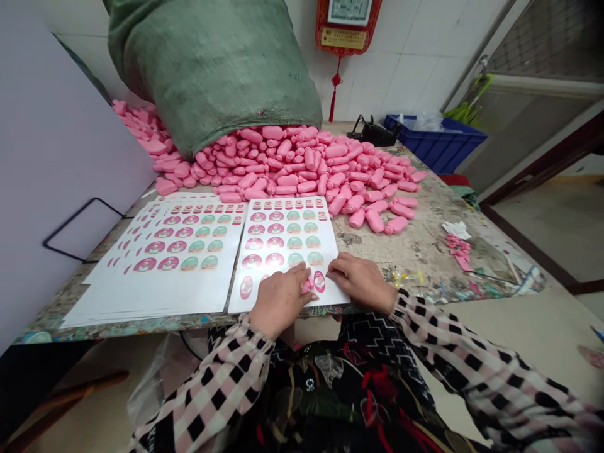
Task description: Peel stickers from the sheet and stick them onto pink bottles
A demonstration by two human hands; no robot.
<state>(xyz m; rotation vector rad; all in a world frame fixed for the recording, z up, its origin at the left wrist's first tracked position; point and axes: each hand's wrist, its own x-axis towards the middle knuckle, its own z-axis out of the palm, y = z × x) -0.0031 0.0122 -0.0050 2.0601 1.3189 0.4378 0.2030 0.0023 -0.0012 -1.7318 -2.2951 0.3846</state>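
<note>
A sheet of stickers [287,251] lies at the table's front edge, printed with rows of pink and green labels. My left hand [280,297] rests over its lower part, fingers closed around a small pink plastic bottle [307,284] that is mostly hidden. Just right of the bottle is an oval pink sticker [319,281] on the sheet. At the sheet's right edge my right hand [359,280] has its thumb and fingers pinched together; what is between them is too small to make out. Beside the sheet, on the left, more sticker sheets [155,296] lie in an overlapping stack.
A large heap of pink bottles [283,179] spreads behind the sheets, under a green sack [217,69]. Pink scissors [457,248] lie on the right of the worn table [425,233]. A blue crate [434,148] stands beyond it. A black wire frame [70,220] juts in at left.
</note>
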